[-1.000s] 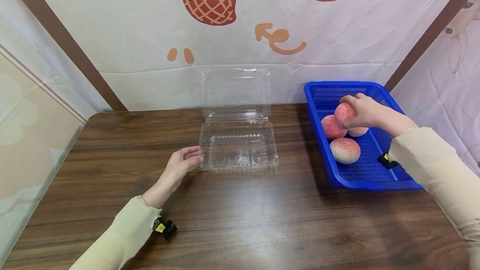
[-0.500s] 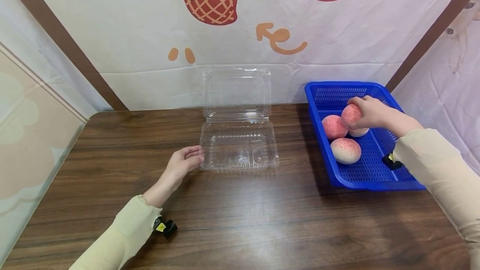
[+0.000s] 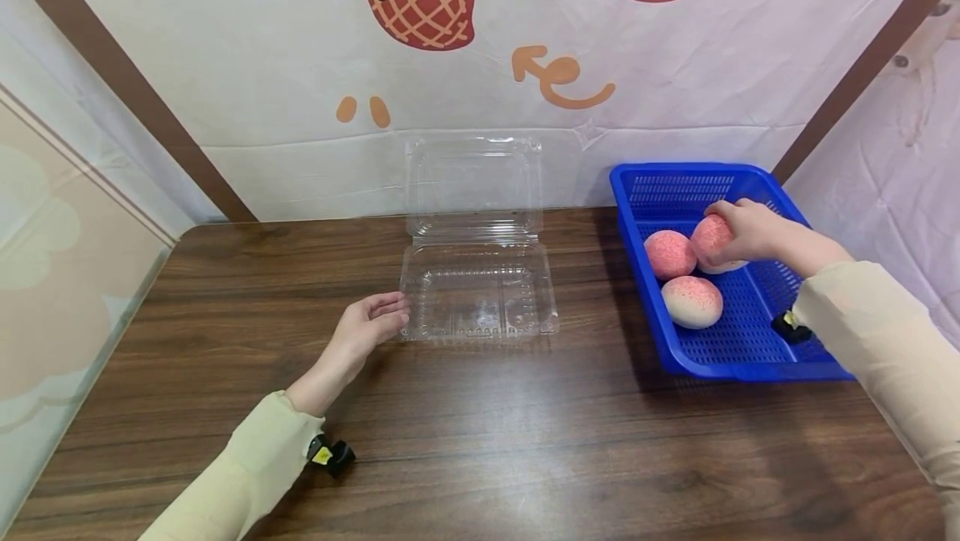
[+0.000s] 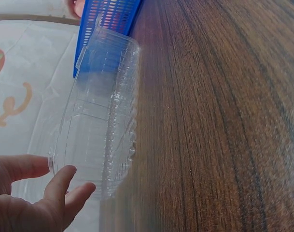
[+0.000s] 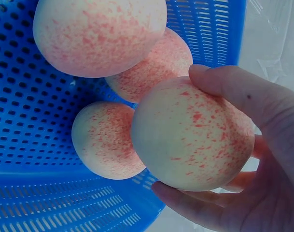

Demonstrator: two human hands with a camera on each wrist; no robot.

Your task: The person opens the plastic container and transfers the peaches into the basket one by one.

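Observation:
Inside the blue basket (image 3: 750, 368) at the right, my right hand (image 3: 759, 228) grips a peach (image 5: 192, 137), speckled pink over cream, with the thumb on one side and the fingers on the other. Three more lie around it: a pinkish peach (image 3: 670, 255) to its left, a paler peach (image 3: 692, 303) nearer me and a peach (image 3: 723, 267) partly hidden under the held one. My left hand (image 3: 358, 326) rests beside a clear plastic clamshell box (image 3: 480, 299), its relaxed fingertips (image 4: 84, 191) at the left edge. The box's lid (image 3: 474, 182) is raised.
All of this stands on a dark wood table (image 3: 480, 441). Behind it hangs a white printed cloth (image 3: 285, 107), close to the raised lid. A black wrist camera (image 3: 791, 327) on the right sleeve hangs over the basket.
The right hand has shifted a little to the right within the basket, carrying the peach over another one. The left hand and the box have stayed put.

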